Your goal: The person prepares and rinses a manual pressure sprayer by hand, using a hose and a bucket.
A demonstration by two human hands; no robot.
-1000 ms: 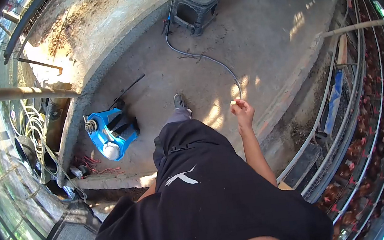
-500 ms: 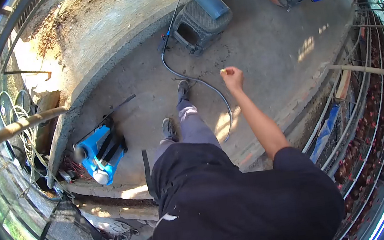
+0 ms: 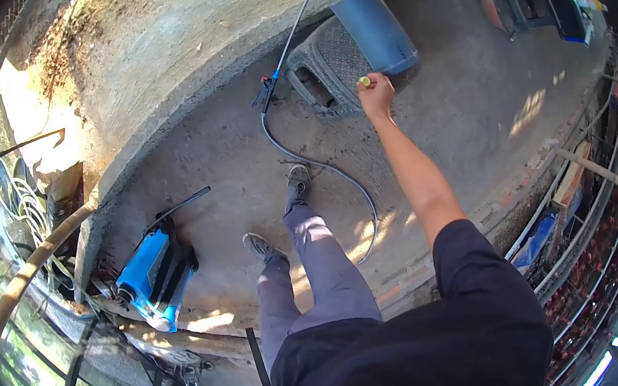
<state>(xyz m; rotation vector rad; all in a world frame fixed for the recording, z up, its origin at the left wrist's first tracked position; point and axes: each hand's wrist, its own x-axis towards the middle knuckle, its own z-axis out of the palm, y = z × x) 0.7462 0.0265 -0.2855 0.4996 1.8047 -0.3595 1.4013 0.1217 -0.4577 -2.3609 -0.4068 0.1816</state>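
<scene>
My right hand (image 3: 378, 97) is closed on a small round yellowish piece (image 3: 365, 80), perhaps a cap or small bottle; most of it is hidden by the fingers. The hand is held out in front of me and appears over the near edge of a dark plastic stool (image 3: 337, 44). On that stool rests a blue-grey cylindrical container (image 3: 375, 30). A spray wand (image 3: 294, 31) with a blue section leans beside the stool, and its dark hose (image 3: 337, 168) curves across the floor. My left hand is out of view.
On the left stands a blue backpack sprayer (image 3: 145, 265) with black straps. A low concrete ledge (image 3: 154, 123) curves behind the floor. Bamboo poles (image 3: 39, 261) and coiled hose (image 3: 29, 204) are farther left. Caged chickens (image 3: 606, 288) line the right. More plastic items (image 3: 530, 5) sit at upper right.
My right hand has reached farther forward, now over the stool's edge, still with the small yellowish piece. The view has shifted and the stool appears nearer.
</scene>
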